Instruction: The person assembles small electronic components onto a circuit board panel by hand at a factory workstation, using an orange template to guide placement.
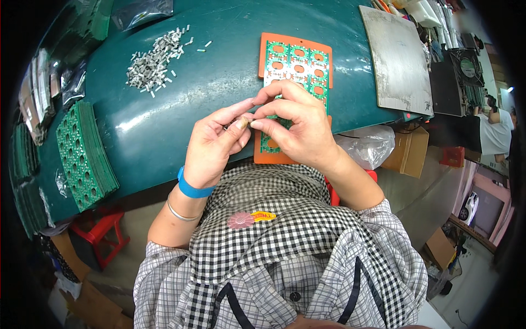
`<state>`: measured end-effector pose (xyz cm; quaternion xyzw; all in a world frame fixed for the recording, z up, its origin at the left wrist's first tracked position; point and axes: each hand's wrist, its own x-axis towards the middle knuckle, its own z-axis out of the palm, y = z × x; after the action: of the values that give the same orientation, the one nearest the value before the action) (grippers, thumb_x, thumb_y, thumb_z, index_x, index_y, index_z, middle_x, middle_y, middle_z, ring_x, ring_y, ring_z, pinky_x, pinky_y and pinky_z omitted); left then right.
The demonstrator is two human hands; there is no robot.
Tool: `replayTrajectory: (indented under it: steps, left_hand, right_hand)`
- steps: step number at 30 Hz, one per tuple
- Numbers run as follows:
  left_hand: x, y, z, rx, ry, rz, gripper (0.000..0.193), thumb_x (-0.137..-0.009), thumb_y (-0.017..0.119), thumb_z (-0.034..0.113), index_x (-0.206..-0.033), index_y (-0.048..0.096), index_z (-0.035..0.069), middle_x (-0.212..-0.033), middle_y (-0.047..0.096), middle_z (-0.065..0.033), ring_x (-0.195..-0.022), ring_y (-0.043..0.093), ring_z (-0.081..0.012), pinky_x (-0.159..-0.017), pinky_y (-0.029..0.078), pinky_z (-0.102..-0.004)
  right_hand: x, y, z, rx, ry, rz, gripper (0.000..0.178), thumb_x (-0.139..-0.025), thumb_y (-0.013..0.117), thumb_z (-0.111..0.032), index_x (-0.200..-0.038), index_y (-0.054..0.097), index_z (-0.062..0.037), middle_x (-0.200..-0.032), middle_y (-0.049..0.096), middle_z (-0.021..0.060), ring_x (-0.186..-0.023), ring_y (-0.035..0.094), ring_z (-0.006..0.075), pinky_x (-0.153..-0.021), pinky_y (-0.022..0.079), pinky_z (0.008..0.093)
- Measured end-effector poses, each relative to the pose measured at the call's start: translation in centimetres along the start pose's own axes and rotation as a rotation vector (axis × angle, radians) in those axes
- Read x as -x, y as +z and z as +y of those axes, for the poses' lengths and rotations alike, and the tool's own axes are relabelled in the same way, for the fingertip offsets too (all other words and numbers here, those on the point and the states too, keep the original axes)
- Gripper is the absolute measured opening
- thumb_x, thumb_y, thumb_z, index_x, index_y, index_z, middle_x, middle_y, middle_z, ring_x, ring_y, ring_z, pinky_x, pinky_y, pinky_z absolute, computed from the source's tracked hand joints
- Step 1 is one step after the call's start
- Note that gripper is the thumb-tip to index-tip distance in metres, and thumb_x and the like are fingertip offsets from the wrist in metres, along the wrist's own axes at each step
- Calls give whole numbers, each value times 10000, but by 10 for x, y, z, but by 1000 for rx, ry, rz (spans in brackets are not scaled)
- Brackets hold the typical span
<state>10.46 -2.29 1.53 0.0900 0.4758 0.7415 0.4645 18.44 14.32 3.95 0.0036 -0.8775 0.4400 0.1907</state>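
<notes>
My left hand (215, 136) and my right hand (298, 122) meet over the near edge of the green table, fingertips pinched close together. Something small and dark shows between them, too small to name. Under and beyond my right hand lies a green circuit board panel (299, 61) with rows of oval cutouts, set on an orange tray (264, 38). My right hand covers part of the panel. To the far left of the hands is a loose pile of small silver-white parts (155, 61), a few of them scattered at its edge.
A stack of green circuit boards (85, 156) stands at the table's left. More boards and bags crowd the far left rim. A grey metal plate (395, 60) lies on the right, with a clear plastic bag (368, 145) and cardboard box (408, 151) below. A person (496, 129) is at far right.
</notes>
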Motion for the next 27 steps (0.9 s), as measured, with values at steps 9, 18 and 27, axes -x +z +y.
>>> replayTrajectory:
  steps: [9,18,27]
  left_hand:
    - [-7,-10,1,372,-157,-148,309,-981,485,147,-1194,591,-52,-931,629,-77,-665,485,-49,-499,318,-162]
    - [-2,-8,0,170,-178,-121,154,-953,560,133,-990,629,0,-835,651,-43,-607,480,-37,-462,287,-167]
    - [-4,-5,-1,285,-196,-173,204,-948,562,134,-1076,610,-18,-874,653,-76,-613,475,-57,-472,303,-167]
  right_hand:
    - [-7,-8,3,-196,50,17,107,-715,759,4,-803,709,-30,-935,629,52,-852,620,170,-722,504,281]
    - [-7,-13,7,-280,82,-147,99,-741,749,3,-831,711,-13,-937,628,64,-850,617,151,-738,503,276]
    - [-3,-14,4,-408,221,-183,41,-792,716,17,-830,700,17,-974,620,75,-856,612,140,-739,508,268]
